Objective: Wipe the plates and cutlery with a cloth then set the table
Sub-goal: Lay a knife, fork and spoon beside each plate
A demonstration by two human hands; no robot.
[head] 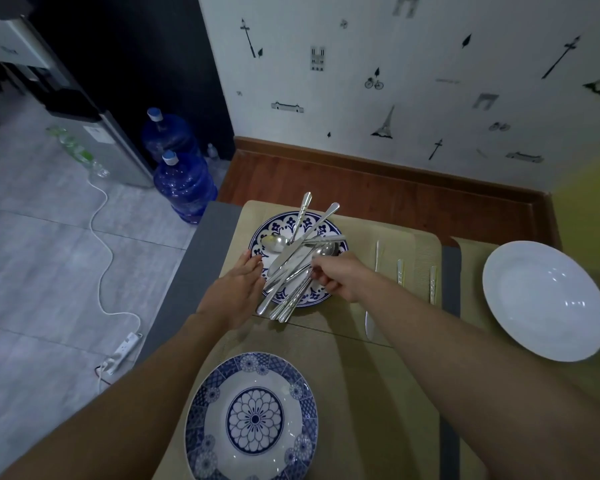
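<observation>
Steadying the far patterned plate (293, 221) at its rim, the left hand (234, 289) is laid flat, fingers straight, while one piece of the cutlery pile (291, 261) heaped on that plate is pinched by the right hand (338, 278) (presumably to join the three laid pieces (400, 270) alongside). The grey table (205, 244) is covered by woven placemats (413, 251); water bottles (184, 181) are seen on the tiled floor (49, 254).

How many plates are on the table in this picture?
3. The far patterned plate, under the cutlery pile; the near patterned plate, at the bottom edge; the white plate, on the right mat. Another plate stacked beneath one cannot be ruled out.
</observation>
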